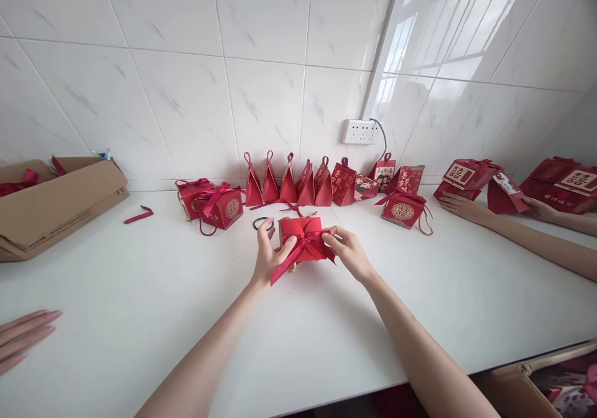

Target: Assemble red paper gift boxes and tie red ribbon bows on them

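Note:
A small red gift box (301,224) stands in front of me on the white table, a red satin ribbon (285,270) tied in a bow across its top. At the box's left side my left hand (270,253) has its thumb on the ribbon by the knot; the index finger points up and the other fingers are partly hidden. On the other side my right hand (349,250) pinches the bow's right part between thumb and fingers. Gold cord shows at the box's lower edge. Just behind my left fingers lies a black ring-shaped band (262,224).
Several red folded boxes (289,188) line the tiled wall. Bow-tied boxes sit left (222,208) and right (403,209). A cardboard carton (65,209) and ribbon scrap (138,214) are left. Other people's hands show left (28,340) and right (459,206); a power strip (360,132) is behind.

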Action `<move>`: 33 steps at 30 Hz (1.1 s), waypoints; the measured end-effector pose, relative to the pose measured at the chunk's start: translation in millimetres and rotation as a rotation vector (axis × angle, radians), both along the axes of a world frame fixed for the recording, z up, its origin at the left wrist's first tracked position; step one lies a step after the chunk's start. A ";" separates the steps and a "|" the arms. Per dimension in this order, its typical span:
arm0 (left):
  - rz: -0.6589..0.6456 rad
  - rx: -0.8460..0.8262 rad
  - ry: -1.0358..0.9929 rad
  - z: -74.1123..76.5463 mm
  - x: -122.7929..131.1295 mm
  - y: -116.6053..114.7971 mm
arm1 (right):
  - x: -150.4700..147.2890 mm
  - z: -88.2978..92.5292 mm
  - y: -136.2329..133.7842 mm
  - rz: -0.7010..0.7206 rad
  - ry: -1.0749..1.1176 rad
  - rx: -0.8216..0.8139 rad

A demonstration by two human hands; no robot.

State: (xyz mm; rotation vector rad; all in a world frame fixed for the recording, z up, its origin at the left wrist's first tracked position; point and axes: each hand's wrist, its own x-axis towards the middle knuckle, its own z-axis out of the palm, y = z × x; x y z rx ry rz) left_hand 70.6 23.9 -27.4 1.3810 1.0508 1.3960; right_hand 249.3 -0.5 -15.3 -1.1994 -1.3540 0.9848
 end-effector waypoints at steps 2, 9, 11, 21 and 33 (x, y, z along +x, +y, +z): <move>0.013 0.092 0.008 -3.6 -2.0 3.9 | 2.4 -0.1 0.6 0.014 0.025 -0.015; 0.075 0.278 0.164 0.2 -5.9 5.6 | 1.7 0.5 0.3 0.023 -0.006 -0.007; 0.095 0.263 0.159 1.5 -4.4 3.7 | 1.5 0.2 0.6 0.040 0.012 -0.008; 0.161 0.201 0.117 -0.5 -0.4 2.1 | 0.3 -2.6 -2.6 0.087 -0.140 0.120; 0.169 0.082 0.099 -0.2 -9.2 15.5 | -5.8 2.1 0.2 0.003 -0.502 0.426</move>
